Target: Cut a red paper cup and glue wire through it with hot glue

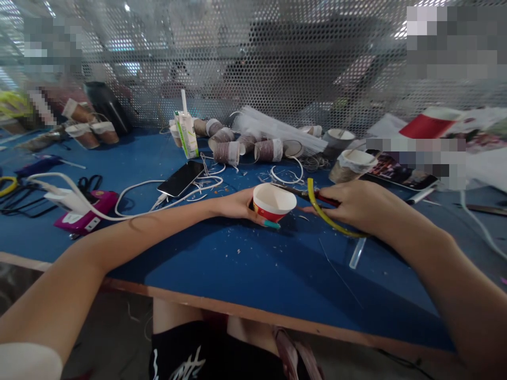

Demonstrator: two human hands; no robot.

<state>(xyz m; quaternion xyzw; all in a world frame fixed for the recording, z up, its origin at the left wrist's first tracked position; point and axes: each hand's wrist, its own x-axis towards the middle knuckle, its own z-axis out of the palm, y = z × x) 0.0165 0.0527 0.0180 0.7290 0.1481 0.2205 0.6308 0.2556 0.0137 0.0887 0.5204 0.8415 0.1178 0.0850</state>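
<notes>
Head view: the left hand (240, 205) is closed around a red-and-white paper cup (273, 203), fingers curled about its side and its mouth facing up, above the front half of the blue tabletop (245, 264). The right hand (348, 203), just right of the cup, grips a dark metal cutting tool with red-and-black handles (330, 199), whose narrow end reaches toward the cup's rim; whether they touch, I cannot tell. A curved yellow strip (328, 220) passes beside the right fingers; whether they hold it is unclear.

Left of the cup and slightly behind lies a black smartphone (181, 178) with a white cable (130, 187) near it, and farther left a magenta power strip (85, 214). Behind the cup are cord-wrapped paper cups (226, 153) and a bundle of translucent plastic tubes (277, 129). A short clear plastic strip (357, 253) lies to the cup's right, nearer the table's front edge.
</notes>
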